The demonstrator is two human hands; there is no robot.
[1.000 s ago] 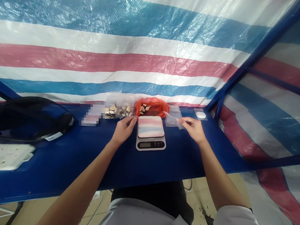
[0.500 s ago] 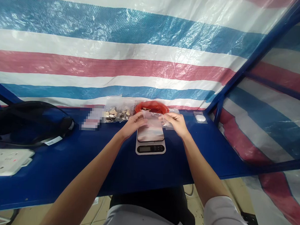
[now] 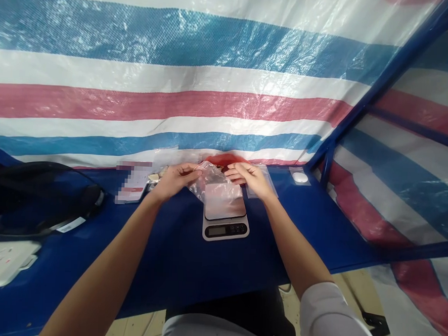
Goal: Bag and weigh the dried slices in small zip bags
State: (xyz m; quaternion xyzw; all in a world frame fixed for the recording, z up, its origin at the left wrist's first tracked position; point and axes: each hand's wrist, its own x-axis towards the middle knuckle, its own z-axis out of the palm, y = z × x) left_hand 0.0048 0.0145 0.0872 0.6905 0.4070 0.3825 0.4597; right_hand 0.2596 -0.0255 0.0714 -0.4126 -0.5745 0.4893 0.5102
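Note:
My left hand (image 3: pixel 177 180) pinches a clear plastic bag (image 3: pixel 205 186) by its edge, thumb against fingers. The bag hangs crumpled over the left and back part of a white kitchen scale (image 3: pixel 225 236) with a shiny plate. My right hand (image 3: pixel 250 177) is at the bag's right side, fingers stretched out and slightly apart. Its fingertips lie in front of a red plastic bag (image 3: pixel 224 159); whether they touch the clear bag I cannot tell. Pale pieces in a filled clear bag (image 3: pixel 155 177) show partly behind my left hand.
Flat clear bags (image 3: pixel 263 182) lie right of the scale, and a small packet with a white rounded object (image 3: pixel 300 177) farther right. A phone-like item (image 3: pixel 134 184), a black headset (image 3: pixel 96 202) and a white power strip (image 3: pixel 8 262) are at left. Striped sheeting (image 3: pixel 197 107) backs the blue table (image 3: pixel 190 265).
My left hand has moved left with the clear bag, which now looks more crumpled. My right hand has moved left and its fingers have straightened from a pinch on the bag. The view has shifted slightly.

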